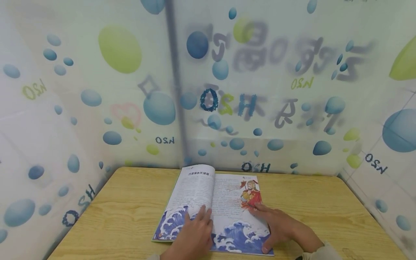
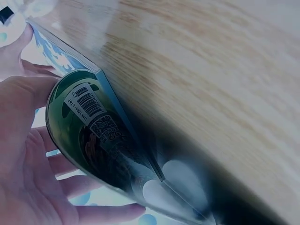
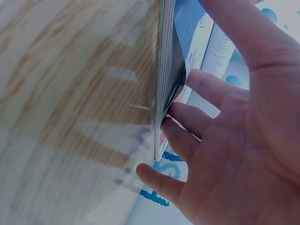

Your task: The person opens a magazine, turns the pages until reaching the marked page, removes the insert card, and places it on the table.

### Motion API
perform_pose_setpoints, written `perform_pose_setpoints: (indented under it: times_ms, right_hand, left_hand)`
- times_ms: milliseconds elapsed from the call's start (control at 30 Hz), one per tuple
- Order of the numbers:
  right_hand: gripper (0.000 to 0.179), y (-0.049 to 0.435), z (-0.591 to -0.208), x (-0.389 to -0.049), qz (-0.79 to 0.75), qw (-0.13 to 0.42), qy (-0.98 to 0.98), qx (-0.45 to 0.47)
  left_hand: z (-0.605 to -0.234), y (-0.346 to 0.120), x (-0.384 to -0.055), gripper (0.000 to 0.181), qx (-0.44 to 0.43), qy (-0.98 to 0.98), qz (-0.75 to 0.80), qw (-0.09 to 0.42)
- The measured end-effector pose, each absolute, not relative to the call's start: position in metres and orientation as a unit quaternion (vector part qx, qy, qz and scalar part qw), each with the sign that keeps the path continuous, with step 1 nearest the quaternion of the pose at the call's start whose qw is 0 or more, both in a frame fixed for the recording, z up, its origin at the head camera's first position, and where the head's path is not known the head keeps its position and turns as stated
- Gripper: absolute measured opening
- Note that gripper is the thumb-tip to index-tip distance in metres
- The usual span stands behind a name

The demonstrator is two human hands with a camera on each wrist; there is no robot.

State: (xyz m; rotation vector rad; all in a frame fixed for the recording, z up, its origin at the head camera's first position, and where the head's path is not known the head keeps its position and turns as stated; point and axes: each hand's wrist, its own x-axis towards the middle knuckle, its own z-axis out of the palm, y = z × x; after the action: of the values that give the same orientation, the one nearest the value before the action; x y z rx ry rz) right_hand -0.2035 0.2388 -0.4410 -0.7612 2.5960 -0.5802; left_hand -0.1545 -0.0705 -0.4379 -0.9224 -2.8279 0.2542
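Observation:
An open magazine [image 1: 232,213] lies on the table, its pages printed with text, blue waves and a figure in red. My left hand [image 1: 196,231] rests on the lower left page near the spine, fingers extended. In the left wrist view, the green cover [image 2: 75,110] with a barcode curves up beside that hand [image 2: 28,164]. At the right page, my right hand [image 1: 281,229] is spread, thumb by the lower corner and forefinger near the figure. From the right wrist, that hand's fingers [image 3: 187,119] touch the page edges [image 3: 161,84], where a page bows outward.
The wooden table [image 1: 130,202] reaches out on both sides of the magazine. Pale curtain-like walls [image 1: 276,108] with blue and green drops and lettering stand at the table's back and sides.

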Motion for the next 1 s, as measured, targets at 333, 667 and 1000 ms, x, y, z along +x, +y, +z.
perform_pose_setpoints:
  times_ms: [333, 667, 1000]
  right_hand:
    - [0.108, 0.2389, -0.4422, -0.2049, -0.201, 0.185, 0.924, -0.268]
    - [0.107, 0.2391, -0.4413, -0.2083, -0.199, 0.174, 0.921, -0.286]
    - [0.105, 0.2404, -0.443, -0.2112, -0.197, 0.159, 0.919, -0.303]
  left_hand:
    - [-0.4373, -0.0715, -0.1572, 0.04, -0.299, -0.952, 0.047, 0.041]
    - [-0.4364, -0.0724, -0.1585, 0.037, -0.297, -0.954, 0.03, 0.027]
    - [-0.4384, -0.0733, -0.1585, 0.035, -0.299, -0.952, 0.031, 0.054]
